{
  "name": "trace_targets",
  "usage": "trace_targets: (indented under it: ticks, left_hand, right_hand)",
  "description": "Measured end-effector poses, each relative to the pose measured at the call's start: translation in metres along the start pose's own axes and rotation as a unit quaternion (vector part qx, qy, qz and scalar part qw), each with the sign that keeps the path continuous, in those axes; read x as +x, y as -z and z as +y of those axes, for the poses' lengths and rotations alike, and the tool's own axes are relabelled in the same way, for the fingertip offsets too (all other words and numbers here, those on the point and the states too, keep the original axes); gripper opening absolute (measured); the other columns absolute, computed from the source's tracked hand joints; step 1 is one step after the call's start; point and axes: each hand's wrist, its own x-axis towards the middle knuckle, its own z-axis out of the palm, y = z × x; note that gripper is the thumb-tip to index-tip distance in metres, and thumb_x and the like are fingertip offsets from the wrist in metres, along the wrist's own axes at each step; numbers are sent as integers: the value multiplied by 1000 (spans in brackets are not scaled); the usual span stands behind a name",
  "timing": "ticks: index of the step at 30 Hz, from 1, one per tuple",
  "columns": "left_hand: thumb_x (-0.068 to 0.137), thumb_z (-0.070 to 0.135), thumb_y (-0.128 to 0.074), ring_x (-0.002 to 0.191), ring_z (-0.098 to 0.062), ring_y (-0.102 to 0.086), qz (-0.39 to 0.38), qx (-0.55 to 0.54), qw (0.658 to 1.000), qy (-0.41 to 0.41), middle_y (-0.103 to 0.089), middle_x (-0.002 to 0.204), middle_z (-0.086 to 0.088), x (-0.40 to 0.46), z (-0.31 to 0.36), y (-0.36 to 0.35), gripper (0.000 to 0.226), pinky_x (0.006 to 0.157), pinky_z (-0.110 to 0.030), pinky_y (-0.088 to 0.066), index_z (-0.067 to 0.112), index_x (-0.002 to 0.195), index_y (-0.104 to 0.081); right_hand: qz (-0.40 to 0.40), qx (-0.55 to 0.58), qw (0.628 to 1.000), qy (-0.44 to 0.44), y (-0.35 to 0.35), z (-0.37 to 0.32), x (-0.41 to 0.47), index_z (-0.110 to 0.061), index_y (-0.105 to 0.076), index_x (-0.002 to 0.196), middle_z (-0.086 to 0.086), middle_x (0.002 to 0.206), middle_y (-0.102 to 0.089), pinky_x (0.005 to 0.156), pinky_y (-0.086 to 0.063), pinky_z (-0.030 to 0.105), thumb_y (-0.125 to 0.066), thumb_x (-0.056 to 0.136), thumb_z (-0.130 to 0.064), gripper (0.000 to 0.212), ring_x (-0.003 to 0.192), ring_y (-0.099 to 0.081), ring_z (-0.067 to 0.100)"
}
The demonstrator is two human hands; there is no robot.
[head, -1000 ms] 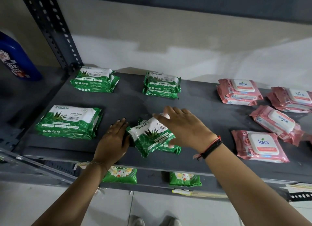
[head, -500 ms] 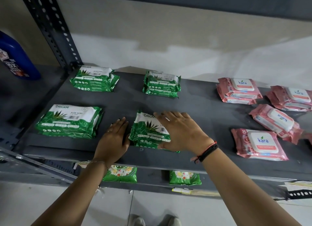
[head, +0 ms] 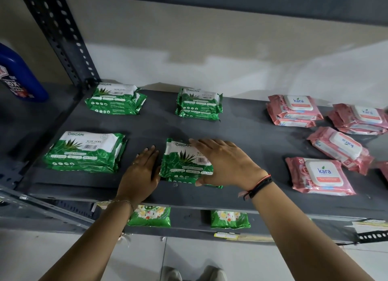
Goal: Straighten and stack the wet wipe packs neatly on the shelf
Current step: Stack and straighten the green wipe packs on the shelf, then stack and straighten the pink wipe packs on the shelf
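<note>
Glossy, crinkly green pack stack (head: 184,161) sitting center frame on the matte grey shelf (head: 241,134). Left hand (head: 140,173) flat against its side, right hand (head: 226,162) spread open on top, hiding half the label. Lower pack mostly covered.

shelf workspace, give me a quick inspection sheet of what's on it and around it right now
surface: dark grey shelf, flat, bare between the piles
job's things: four piles of green packs; front middle green pile squared up under both hands; pink packs at right, one tilted pink pack lying askew
clutter: blue bottle on the neighbouring shelf at left
hands: left hand flat against the pile's left edge; right hand flat on top of it
cables: nothing seen
surroundings: perforated upright post, pale wall behind, lower shelf with green floral packs, tiled floor
</note>
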Motion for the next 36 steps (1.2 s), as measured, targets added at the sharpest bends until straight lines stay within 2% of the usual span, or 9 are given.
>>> trace_targets:
  ticks: [4,7,11,17,21,23,27,32,36]
  left_hand:
    - [87,21,-34,130,-34,-34,19,-20,1000,12,-37,140,-20,4,3,12,47,109,-44,-24,0,128,-38]
    - [88,21,-37,118,-40,-48,85,29,996,16,-49,130,-25,19,19,33,42,100,-52,-35,-3,121,-46]
    - [91,16,-47,115,-43,-49,139,45,989,-27,-51,127,-28,43,84,44,36,100,-51,-31,-3,121,-45]
    - [85,14,-56,115,-37,-52,94,42,989,-106,-56,125,-23,51,216,-20,38,100,-51,-37,-1,119,-49]
    - [76,8,-66,104,-39,-60,42,45,992,-106,-63,114,-24,40,247,-74,38,89,-57,-44,-4,110,-56]
    - [80,13,-63,110,-39,-56,19,44,996,-75,-59,120,-24,36,247,-93,39,96,-54,-40,-4,114,-54]
    - [84,34,-29,114,-38,-53,3,40,998,-40,-56,126,-20,30,246,-107,53,94,-53,-42,-1,115,-53]
    - [85,34,-31,116,-36,-52,15,40,999,-35,-53,129,-18,30,246,-108,50,95,-50,-43,1,117,-52]
    - [83,35,-31,116,-33,-53,27,31,999,-30,-55,128,-16,29,247,-108,51,95,-49,-42,3,115,-54]
  right_hand:
    - [36,18,999,-29,12,14,-18,-24,-12,142,4,150,-30,114,-21,40,-52,74,-64,88,136,-29,23]
    - [71,26,996,-52,20,35,-40,-22,-19,141,4,149,-32,113,-25,39,-46,80,-59,76,135,-31,22]
    - [115,18,989,-92,27,78,-74,-22,-19,141,5,147,-35,107,-32,38,-45,87,-48,66,132,-37,24]
    - [166,12,969,-185,28,177,-137,-16,-38,131,8,134,-51,91,-45,40,-47,90,-25,43,118,-49,30]
    - [146,7,955,-259,21,248,-164,-14,-40,129,12,134,-49,96,-41,44,-51,87,-22,44,120,-46,33]
    - [106,27,951,-291,14,274,-170,-14,-34,133,13,142,-40,103,-34,48,-53,85,-29,54,128,-37,34]
    - [50,94,944,-312,2,300,-172,-18,-23,138,14,145,-33,108,-29,51,-58,80,-40,71,130,-33,37]
    - [57,123,937,-321,6,305,-171,-19,-24,136,18,135,-42,98,-39,53,-62,78,-34,71,119,-42,41]
    - [143,146,935,-289,22,292,-185,-22,-31,131,17,125,-49,93,-44,52,-63,75,-33,66,111,-47,41]
